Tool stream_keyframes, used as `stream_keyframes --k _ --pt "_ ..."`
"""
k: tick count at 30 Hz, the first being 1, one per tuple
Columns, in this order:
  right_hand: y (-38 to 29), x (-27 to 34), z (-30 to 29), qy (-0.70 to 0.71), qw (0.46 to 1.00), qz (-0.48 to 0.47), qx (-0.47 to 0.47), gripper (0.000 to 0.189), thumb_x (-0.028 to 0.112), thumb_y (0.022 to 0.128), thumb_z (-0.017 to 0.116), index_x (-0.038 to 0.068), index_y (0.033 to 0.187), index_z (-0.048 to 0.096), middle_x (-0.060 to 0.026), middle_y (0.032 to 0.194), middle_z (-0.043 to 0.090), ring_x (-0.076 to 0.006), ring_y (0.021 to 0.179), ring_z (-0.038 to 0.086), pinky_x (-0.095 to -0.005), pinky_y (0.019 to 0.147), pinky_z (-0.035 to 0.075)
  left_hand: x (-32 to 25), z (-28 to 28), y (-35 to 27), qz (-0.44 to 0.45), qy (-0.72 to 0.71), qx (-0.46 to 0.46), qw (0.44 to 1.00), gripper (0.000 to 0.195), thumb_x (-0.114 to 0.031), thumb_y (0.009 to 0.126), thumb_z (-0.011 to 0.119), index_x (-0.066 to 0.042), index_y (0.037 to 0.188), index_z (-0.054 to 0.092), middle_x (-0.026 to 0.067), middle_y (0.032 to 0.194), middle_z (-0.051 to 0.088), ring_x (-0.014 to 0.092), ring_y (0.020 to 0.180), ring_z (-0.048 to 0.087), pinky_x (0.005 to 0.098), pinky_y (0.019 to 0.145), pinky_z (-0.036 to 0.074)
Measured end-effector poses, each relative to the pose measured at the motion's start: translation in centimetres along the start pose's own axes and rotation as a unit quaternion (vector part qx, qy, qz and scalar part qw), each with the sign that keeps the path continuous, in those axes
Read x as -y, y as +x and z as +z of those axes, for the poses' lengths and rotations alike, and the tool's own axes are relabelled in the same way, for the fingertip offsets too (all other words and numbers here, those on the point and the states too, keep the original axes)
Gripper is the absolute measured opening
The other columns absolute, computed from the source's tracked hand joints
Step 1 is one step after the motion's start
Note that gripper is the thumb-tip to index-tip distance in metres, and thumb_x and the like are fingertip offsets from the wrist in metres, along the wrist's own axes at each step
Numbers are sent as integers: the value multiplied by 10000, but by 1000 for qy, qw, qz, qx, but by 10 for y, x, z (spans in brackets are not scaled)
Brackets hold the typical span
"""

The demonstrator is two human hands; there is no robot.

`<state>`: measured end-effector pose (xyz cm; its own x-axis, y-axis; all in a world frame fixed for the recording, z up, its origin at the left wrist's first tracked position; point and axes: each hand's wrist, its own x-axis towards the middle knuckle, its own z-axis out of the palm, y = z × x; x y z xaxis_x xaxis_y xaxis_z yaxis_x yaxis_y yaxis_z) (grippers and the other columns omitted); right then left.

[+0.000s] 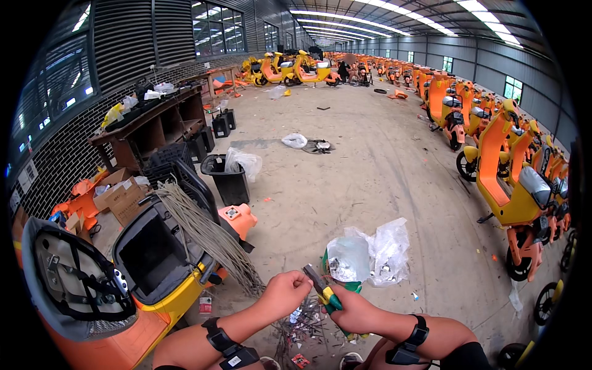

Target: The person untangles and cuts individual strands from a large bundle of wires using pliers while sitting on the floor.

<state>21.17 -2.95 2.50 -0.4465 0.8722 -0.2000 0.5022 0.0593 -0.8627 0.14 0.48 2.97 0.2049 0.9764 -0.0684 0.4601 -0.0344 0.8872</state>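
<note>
My right hand (354,309) grips a pair of pliers (322,289) with green and yellow handles, its metal jaws pointing up and to the left. Close beside the jaws, my left hand (287,292) has thumb and fingers pinched together. Whether something thin is between those fingertips is too small to tell. Below both hands, a heap of dark wire or cable-tie scraps (303,326) litters the concrete floor. Just beyond the pliers lie clear plastic bags (387,252) with small parts inside, partly over something green.
At left, an orange and yellow scooter (159,319) has its seat (76,277) raised; a bundle of grey cables (210,231) drapes over its storage bin. Behind it stand a black bin (231,185) and a workbench (152,125). Rows of scooters (504,175) line the right; a person (346,69) sits far back.
</note>
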Motion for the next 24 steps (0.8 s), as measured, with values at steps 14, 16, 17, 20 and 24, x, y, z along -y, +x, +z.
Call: stream_keyframes --k 14,16,17,20,24 --pt "-1 -6 3 18 1000 10 -8 410 101 873 655 26 1247 505 -199 1007 676 -362 953 668 -423 829 513 2 2 3 4 4 13 1000 270 -260 899 693 9 926 692 101 745 691 158 676 653 320 648 516" --pt "-1 -1 3 30 999 13 -7 364 47 858 619 26 1207 519 -168 1003 673 -307 953 673 -396 817 518 1 -1 1 -1 0 19 1000 262 -250 895 700 7 943 692 97 780 706 158 700 664 314 663 523" --pt "-2 5 2 29 999 21 -5 340 -2 844 582 24 1179 528 -148 997 669 -259 952 677 -372 802 524 0 -2 0 -10 0 26 1000 259 -245 893 702 6 951 692 95 794 710 157 707 666 310 668 525" --pt "-2 8 1 21 1000 22 -5 324 -51 832 545 27 1147 541 -124 987 667 -209 943 678 -346 786 529 2 -2 0 -9 -8 26 1000 241 -231 900 709 4 953 692 45 780 678 103 690 609 276 628 498" --pt "-1 0 2 10 1000 23 0 340 105 875 654 32 1181 525 -182 1009 677 -353 964 669 -416 838 509 1 0 -1 1 -23 19 1000 238 -224 912 702 10 953 693 17 760 655 74 675 575 261 605 481"
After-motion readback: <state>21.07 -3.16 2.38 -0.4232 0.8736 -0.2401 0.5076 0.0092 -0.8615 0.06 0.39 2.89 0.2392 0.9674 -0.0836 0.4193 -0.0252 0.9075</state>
